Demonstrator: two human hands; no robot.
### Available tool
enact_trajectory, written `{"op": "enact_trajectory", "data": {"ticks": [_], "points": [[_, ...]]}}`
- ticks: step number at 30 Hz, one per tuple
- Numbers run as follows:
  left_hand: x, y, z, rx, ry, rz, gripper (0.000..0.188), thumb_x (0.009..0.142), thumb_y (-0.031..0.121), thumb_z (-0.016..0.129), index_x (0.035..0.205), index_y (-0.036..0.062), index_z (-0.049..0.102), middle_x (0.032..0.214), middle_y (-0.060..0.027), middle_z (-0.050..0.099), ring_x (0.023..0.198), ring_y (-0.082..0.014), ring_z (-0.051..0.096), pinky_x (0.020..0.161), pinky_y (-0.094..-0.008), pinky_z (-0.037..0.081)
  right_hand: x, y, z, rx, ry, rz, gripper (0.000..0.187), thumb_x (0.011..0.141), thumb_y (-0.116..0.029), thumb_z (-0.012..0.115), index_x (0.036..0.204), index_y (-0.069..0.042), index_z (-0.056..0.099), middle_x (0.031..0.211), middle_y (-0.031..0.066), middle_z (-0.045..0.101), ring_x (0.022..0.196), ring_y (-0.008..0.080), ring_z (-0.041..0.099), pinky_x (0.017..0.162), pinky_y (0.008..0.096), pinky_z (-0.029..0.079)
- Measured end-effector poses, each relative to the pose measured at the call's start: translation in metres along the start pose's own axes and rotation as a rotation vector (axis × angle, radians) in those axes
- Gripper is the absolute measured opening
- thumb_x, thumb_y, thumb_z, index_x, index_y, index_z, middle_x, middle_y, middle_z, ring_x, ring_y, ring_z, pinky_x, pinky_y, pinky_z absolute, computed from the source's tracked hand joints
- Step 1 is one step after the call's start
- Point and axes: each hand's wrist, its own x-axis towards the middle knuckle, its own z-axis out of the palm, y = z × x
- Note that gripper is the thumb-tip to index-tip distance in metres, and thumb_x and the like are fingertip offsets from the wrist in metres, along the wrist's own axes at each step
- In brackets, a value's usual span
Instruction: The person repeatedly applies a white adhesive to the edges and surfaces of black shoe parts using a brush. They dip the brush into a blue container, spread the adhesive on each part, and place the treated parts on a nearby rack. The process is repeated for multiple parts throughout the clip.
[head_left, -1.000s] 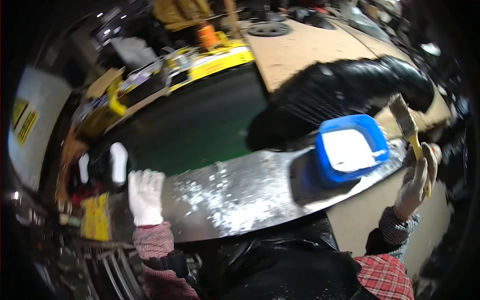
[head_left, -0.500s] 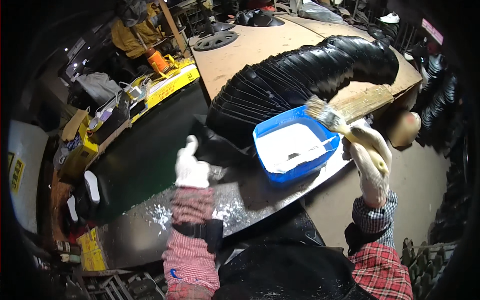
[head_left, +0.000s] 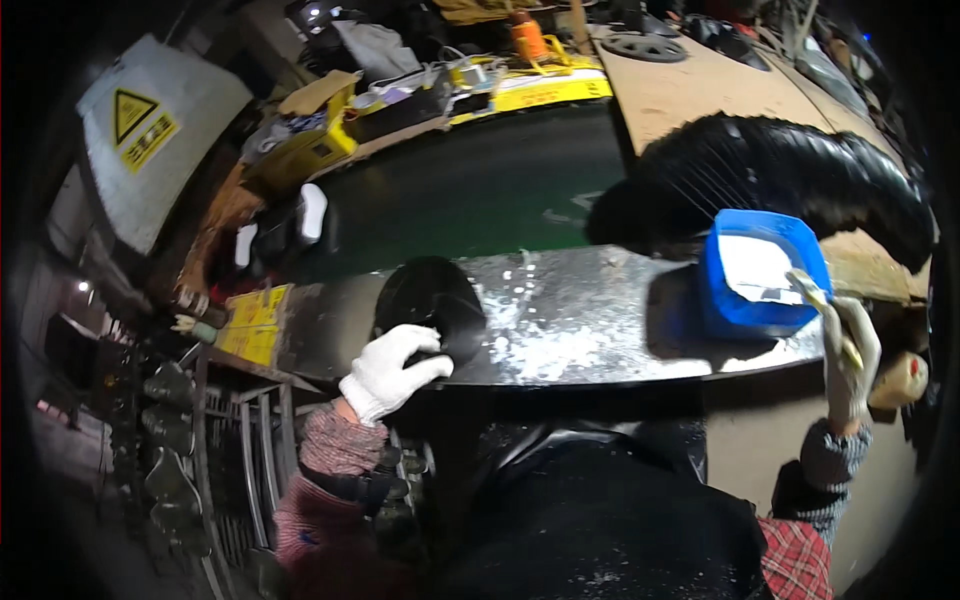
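Note:
My left hand (head_left: 390, 372), in a white glove, is at the near edge of a dark, curved black piece (head_left: 428, 300) on the metal ledge. Its thumb and fingers are apart, with no clear grip on the piece. At the right, my gloved right hand (head_left: 853, 352) is closed round the handle of a paintbrush (head_left: 806, 288). The brush head dips into the blue tub (head_left: 713, 285), which holds white liquid. Behind the tub lies a long curved row of overlapping black pieces (head_left: 790, 165).
White smears mark the metal ledge (head_left: 620, 330). Beyond it runs a dark green belt-like surface (head_left: 460, 190). A grey panel with a yellow warning sign (head_left: 165, 130) stands at the left. Two white-soled shoe-like items (head_left: 312, 213) lie near the belt's left end. An orange tool (head_left: 528, 38) stands at the back.
The view has swung left. My left hand has moved left from the black row; a black piece now lies on the ledge beside it. The brush has gone from above the tub's rim into it.

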Motion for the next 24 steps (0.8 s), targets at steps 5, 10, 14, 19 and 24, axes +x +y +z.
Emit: {"op": "enact_trajectory", "data": {"ticks": [5,10,14,19,24], "points": [[0.020,0.003,-0.014,0.498,0.145,-0.151,0.057,0.079,0.023,0.077,0.129,0.0056,0.057,0.129,-0.0173,0.061,0.118,-0.0358,0.058,0.106,-0.0427,0.044,-0.031,0.000,0.007,0.233,0.132,0.034,0.010,0.096,0.000,0.056,0.100,0.006,0.063,0.096,0.0070,0.063,0.087,0.0113,0.058,0.074,0.0248,0.050],[0.016,-0.025,-0.015,0.106,0.119,-0.418,0.047,0.093,0.021,0.061,0.137,0.0063,0.055,0.129,-0.0222,0.060,0.120,-0.0328,0.060,0.102,-0.0391,0.047,-0.018,-0.077,0.047,0.288,-0.057,-0.068,0.028,0.096,-0.007,0.054,0.118,0.007,0.064,0.115,0.0160,0.066,0.109,0.0219,0.062,0.092,0.0330,0.052],[-0.040,-0.015,0.036,-0.632,0.497,-0.373,0.058,0.091,0.002,0.060,0.146,0.0050,0.043,0.124,-0.0111,0.061,0.096,-0.0216,0.065,0.079,-0.0339,0.056,-0.008,-0.113,0.106,0.584,0.006,-0.088,0.030,0.094,-0.005,0.061,0.121,0.008,0.062,0.113,0.0173,0.066,0.110,0.0239,0.063,0.097,0.0344,0.049],[-0.069,-0.005,0.103,-1.645,0.424,-0.611,0.047,0.094,-0.003,0.052,0.140,0.0005,0.046,0.122,-0.0162,0.062,0.089,-0.0229,0.068,0.074,-0.0341,0.058,0.018,-0.189,0.202,0.797,-0.293,-0.368,0.028,0.089,-0.007,0.071,0.114,0.003,0.066,0.097,0.0121,0.071,0.085,0.0206,0.069,0.077,0.0325,0.055],[-0.070,0.010,0.093,-1.618,0.579,-0.505,0.039,0.093,-0.006,0.057,0.131,0.0038,0.058,0.121,-0.0085,0.066,0.101,-0.0206,0.066,0.087,-0.0341,0.055,0.030,-0.211,0.248,1.037,-0.629,0.075,0.029,0.093,-0.011,0.068,0.119,0.001,0.064,0.100,0.0117,0.070,0.086,0.0168,0.067,0.078,0.0268,0.052]]}}
